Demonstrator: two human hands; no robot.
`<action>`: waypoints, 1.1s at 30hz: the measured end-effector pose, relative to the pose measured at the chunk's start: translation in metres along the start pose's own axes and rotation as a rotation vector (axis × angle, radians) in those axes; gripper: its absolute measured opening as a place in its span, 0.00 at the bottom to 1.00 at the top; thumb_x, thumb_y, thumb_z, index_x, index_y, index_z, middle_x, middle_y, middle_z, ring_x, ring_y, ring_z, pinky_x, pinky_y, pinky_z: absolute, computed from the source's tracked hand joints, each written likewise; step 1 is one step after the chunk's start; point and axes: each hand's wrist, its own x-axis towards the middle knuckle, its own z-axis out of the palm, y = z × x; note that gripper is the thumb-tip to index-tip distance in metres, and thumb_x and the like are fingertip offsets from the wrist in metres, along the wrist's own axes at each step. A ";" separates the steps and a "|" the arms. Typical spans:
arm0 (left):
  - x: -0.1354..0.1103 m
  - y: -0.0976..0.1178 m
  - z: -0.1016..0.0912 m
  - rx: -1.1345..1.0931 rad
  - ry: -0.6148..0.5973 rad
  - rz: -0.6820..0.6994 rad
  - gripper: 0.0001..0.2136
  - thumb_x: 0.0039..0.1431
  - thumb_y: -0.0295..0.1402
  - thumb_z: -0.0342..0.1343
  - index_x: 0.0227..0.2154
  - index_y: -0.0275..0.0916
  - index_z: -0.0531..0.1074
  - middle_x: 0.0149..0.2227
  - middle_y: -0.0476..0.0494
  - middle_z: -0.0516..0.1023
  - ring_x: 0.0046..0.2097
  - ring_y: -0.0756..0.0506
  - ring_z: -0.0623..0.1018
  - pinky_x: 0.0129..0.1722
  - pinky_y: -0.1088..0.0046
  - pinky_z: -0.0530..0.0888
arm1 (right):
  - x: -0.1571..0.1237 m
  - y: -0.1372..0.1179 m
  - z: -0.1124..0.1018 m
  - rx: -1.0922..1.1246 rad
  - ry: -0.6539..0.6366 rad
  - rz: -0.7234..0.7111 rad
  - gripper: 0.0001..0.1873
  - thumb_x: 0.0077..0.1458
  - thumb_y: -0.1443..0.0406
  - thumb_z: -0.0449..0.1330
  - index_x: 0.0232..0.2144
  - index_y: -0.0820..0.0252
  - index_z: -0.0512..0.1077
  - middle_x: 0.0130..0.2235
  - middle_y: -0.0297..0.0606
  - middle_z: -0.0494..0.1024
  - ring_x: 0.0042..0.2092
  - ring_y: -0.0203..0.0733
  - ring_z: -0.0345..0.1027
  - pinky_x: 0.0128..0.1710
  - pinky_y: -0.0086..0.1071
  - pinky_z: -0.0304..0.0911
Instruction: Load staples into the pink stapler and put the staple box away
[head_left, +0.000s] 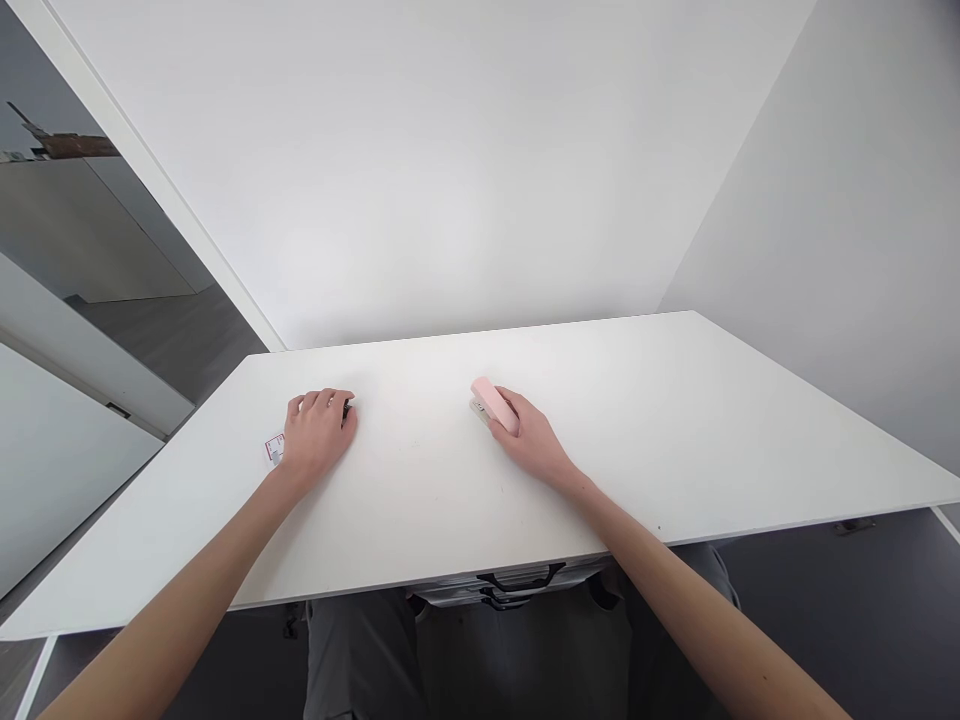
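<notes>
A person seated at a white desk (675, 420) rests both bare forearms on its top, seen from a head-worn camera looking down. The right hand (529, 440) is closed around the rear of a pink stapler (493, 403), which lies near the middle of the desk with its nose pointing away and to the left; the fingers wrap its far side and the stapler's base appears to be touching the surface. The left hand (319, 432) lies palm down, well apart from the right, its fingers curled over a small dark object (346, 408) that shows only at the fingertips. Whether that hand grips the object or merely covers it cannot be told. A red-and-white packet (274, 448) peeks out just beside the left wrist, mostly hidden by it. Behind the desk rises a plain white wall (450, 180); black handles (521, 580) show below the near edge.

The hold on the stapler sits far back, so if it were lifted the nose could likely dip or the body twist in the fingers. The packet, tucked against the wrist, could probably be nudged toward the desk's left edge by a sideways sweep of that arm. The dark object is small enough to slip from under the fingertips unnoticed.
</notes>
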 end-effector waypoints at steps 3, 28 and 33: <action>0.000 0.012 -0.003 -0.037 0.056 0.041 0.17 0.69 0.33 0.45 0.51 0.35 0.76 0.55 0.31 0.80 0.57 0.30 0.76 0.60 0.48 0.66 | 0.001 0.000 -0.001 -0.028 0.009 -0.004 0.25 0.62 0.62 0.57 0.61 0.52 0.69 0.60 0.42 0.76 0.56 0.52 0.72 0.53 0.48 0.70; 0.027 0.146 -0.010 -1.134 -0.313 0.084 0.14 0.58 0.53 0.66 0.41 0.53 0.85 0.47 0.49 0.84 0.56 0.39 0.77 0.52 0.63 0.76 | 0.006 0.003 0.004 -0.142 0.073 -0.109 0.13 0.56 0.63 0.61 0.45 0.51 0.73 0.48 0.39 0.80 0.50 0.51 0.72 0.45 0.44 0.70; 0.025 0.147 -0.008 -1.140 -0.301 0.098 0.12 0.61 0.51 0.64 0.42 0.54 0.85 0.46 0.49 0.84 0.53 0.40 0.79 0.49 0.63 0.77 | 0.003 0.000 0.002 -0.132 0.050 -0.121 0.12 0.57 0.62 0.60 0.45 0.51 0.73 0.48 0.40 0.80 0.49 0.50 0.72 0.46 0.44 0.69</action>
